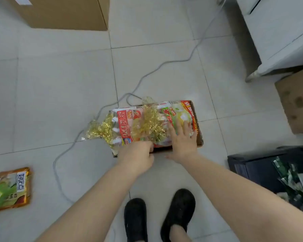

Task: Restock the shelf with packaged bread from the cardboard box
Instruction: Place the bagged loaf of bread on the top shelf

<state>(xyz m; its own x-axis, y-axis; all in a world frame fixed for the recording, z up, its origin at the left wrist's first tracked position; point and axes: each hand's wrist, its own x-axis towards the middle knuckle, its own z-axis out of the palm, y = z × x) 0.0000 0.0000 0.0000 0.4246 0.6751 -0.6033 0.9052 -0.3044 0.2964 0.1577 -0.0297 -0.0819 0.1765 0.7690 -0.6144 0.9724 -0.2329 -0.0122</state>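
Observation:
A small cardboard box (199,137) sits on the tiled floor in front of my feet. Packaged bread fills it: a red-labelled pack (124,124) on the left with a gold foil tie (101,130), and a green and yellow pack (177,112) on the right. A second gold tie (150,123) lies across the middle. My left hand (138,154) grips the near end of the red pack, fingers curled under. My right hand (184,138) rests flat, fingers spread, on the green pack.
A grey cable (164,63) runs across the floor behind the box. A large cardboard box (63,13) stands at the top left, another (296,102) at the right under a white cabinet (278,32). Snack packs (14,187) lie at the left; a dark bin (252,165) stands at the right.

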